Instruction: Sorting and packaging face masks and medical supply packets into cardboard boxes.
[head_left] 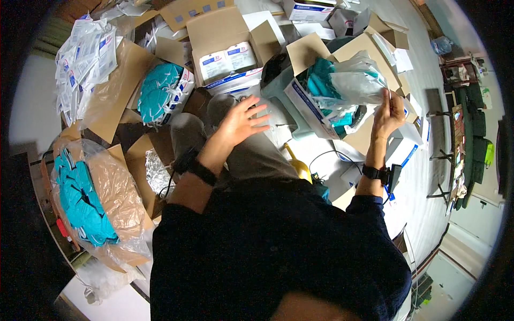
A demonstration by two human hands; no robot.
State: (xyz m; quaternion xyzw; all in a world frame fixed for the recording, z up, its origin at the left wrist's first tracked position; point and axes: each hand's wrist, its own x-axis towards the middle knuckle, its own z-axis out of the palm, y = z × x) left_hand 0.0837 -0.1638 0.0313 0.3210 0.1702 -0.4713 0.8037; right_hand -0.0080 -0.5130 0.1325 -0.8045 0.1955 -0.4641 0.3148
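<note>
My right hand (391, 113), at the right, pinches the edge of a see-through plastic bag (357, 84). The bag lies over the top of an open cardboard box (311, 109) with teal face masks (320, 75) in it. Fingers spread and palm bare, my left hand (243, 124) hovers above my knees and touches nothing. Beyond it stands an open carton (217, 27) with white printed packets (227, 60) inside. Left of that, a smaller box (184, 91) is heaped with teal masks with white straps (158, 92).
At the left, a large plastic-lined box (120, 187) holds more teal masks (83, 195). Many flat white pouches (85, 64) are piled at the far left. A yellow object (297, 162) and a black cable (334, 152) lie beside my legs. Shelving (460, 144) lines the right side.
</note>
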